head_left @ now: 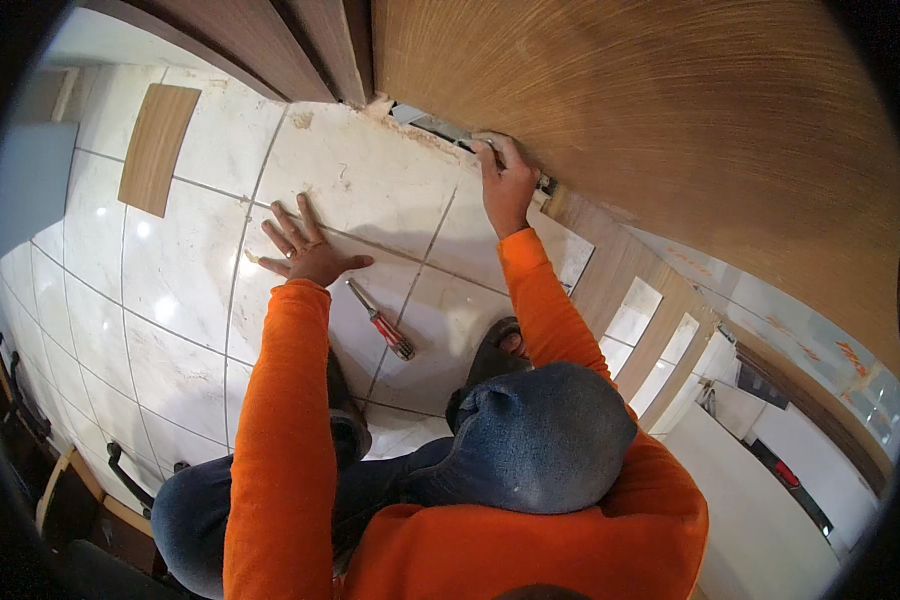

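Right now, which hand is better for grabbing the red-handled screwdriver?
Probably the left hand: it's spread on the tiled floor, its thumb near the red-handled screwdriver. The right hand is farther off, at the lower edge of the wood-grain panel.

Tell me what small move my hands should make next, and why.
I'd probably reach the left hand for the red-handled screwdriver: it lies close by, and that hand rests spread on the tile floor holding nothing, while the right hand is at the lower edge of the wooden panel.
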The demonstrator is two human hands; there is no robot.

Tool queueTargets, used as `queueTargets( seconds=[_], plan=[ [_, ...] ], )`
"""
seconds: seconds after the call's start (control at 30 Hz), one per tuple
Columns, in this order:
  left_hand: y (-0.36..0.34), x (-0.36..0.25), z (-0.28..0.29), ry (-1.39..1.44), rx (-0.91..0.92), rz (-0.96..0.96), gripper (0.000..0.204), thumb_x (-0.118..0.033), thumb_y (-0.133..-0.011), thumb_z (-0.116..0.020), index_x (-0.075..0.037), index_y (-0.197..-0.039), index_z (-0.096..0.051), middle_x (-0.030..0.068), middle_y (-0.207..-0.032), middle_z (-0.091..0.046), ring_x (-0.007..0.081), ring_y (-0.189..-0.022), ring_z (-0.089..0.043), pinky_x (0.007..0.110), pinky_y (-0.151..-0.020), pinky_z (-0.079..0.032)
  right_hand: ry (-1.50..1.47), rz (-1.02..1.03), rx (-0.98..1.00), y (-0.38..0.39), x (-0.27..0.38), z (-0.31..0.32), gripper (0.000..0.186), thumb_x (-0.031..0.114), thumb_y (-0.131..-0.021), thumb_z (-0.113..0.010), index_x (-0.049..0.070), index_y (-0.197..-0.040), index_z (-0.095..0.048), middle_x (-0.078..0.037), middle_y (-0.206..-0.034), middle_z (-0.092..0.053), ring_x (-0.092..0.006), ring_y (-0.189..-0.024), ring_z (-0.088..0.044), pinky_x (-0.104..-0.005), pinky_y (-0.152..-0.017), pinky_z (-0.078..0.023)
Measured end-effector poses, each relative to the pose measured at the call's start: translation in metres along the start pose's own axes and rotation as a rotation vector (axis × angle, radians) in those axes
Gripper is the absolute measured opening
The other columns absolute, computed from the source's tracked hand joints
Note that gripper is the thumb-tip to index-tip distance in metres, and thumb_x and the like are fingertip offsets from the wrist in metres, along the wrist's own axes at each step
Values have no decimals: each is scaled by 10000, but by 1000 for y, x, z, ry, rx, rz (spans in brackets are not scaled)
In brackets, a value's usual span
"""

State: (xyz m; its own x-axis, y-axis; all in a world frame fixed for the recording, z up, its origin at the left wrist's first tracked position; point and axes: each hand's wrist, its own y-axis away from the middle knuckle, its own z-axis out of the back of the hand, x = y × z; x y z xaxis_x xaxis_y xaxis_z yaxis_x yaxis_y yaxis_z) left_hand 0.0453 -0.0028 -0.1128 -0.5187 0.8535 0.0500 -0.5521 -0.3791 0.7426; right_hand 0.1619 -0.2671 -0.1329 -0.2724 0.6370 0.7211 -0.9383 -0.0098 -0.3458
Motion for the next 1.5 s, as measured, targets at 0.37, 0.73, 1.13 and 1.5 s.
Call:
queueTargets(
  seconds=[0.37, 0.73, 1.13, 1.5],
  plan=[
    [-2, 2, -5, 28, -24, -14, 1635, -830, -446, -810, -210, -1594, 177, 245, -1623, 256, 494, -1487, 210, 822, -1027, 50, -109, -98, 81, 14, -16, -9, 136, 110, -920, -691, 14, -1014, -711, -109, -946, -742, -200, -824, -727, -337, -717, -575],
    [2, 4, 2, 45, 1, 24, 1624, -771, -474, -842, -221, -1585, 207, 219, -1620, 284, 471, -1485, 244, 808, -1060, 1, 87, 134, 140, -19, 35, -25, 115, 123, -892, -691, 66, -988, -720, -142, -966, -730, -326, -868, -706, -403, -756, -558],
    [-6, 7, -10, 7, -71, -32, 1662, -874, -403, -779, -208, -1596, 168, 266, -1623, 229, 530, -1482, 172, 851, -1006, -46, -343, -270, 58, 16, -13, -11, 120, 145, -921, -684, 52, -987, -722, -124, -857, -717, -249, -766, -697, -342, -726, -537],
    [-4, 9, -8, 48, -37, -31, 1654, -810, -451, -831, -192, -1583, 205, 270, -1615, 248, 521, -1480, 193, 847, -1008, -30, 497, 102, 476, -25, 31, -33, 156, 149, -858, -740, 45, -972, -720, -156, -950, -725, -359, -838, -687, -428, -765, -552]
  ],
)
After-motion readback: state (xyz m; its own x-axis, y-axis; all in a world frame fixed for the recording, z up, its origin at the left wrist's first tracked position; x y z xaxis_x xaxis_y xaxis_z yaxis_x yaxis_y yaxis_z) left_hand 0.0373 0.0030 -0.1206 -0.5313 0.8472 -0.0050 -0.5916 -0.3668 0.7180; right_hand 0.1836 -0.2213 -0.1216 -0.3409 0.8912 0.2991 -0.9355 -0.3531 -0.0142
